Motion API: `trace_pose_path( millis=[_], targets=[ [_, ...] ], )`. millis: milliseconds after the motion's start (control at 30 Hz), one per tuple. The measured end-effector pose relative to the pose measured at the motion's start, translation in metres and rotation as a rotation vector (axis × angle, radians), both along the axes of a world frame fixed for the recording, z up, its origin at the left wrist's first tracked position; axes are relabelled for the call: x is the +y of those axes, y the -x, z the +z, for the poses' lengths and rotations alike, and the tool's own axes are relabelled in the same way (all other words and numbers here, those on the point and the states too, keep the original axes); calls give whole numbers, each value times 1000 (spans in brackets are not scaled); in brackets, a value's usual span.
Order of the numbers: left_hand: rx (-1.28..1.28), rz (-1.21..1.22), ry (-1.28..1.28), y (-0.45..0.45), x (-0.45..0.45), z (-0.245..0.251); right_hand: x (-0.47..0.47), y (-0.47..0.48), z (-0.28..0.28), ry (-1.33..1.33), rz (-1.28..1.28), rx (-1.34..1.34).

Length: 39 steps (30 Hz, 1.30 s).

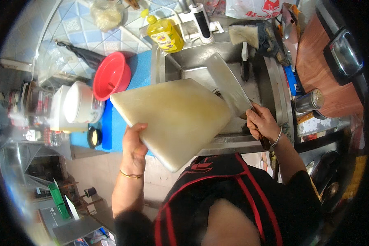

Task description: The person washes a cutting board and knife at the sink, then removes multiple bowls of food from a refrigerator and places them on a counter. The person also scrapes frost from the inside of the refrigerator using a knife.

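My left hand (135, 143) grips a pale plastic cutting board (175, 120) by its left edge, thumb on top. The board is tilted and held up in front of the steel sink (283, 107), its right corner over the basin. In my right hand (261, 123) is the wooden handle of a cleaver (229, 84); its wide blade points up and left above the basin, close to the board's right corner. A black-handled tool with a white top (245, 61) rests in the basin at the back right.
Left of the sink, a red plastic basin (110, 77) and a white rice cooker (83, 103) stand near a blue mat (141, 67). Behind are a yellow detergent bottle (166, 35) and a sponge (243, 35). A metal shaker (309, 101) stands to the right.
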<state>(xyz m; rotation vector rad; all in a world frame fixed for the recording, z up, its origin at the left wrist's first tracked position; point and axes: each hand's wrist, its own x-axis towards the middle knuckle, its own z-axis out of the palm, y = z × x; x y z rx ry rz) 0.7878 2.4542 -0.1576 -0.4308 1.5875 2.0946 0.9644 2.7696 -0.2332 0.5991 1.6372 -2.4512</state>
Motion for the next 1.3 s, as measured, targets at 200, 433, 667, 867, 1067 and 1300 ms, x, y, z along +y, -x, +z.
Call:
trace_pose_path(
  millis=[200,433,667,867,1067,1300],
  targets=[
    [27,47,-19,-44,-43,2,-63,27,24,-202,366,354],
    [13,72,-107,-80,-117,-10,-152,35,35,-117,665,-4],
    [-32,82,-230,-110,-197,-43,-117,63,-53,-409,417,-300],
    [-59,110,-220,-118,-210,-65,-34,96,-67,-933,184,-657],
    [-47,119,-215,-118,-208,-66,-143,80,-18,-425,408,-136],
    [-41,145,-218,-122,-208,-68,-145,67,-44,-572,598,-178]
  ],
)
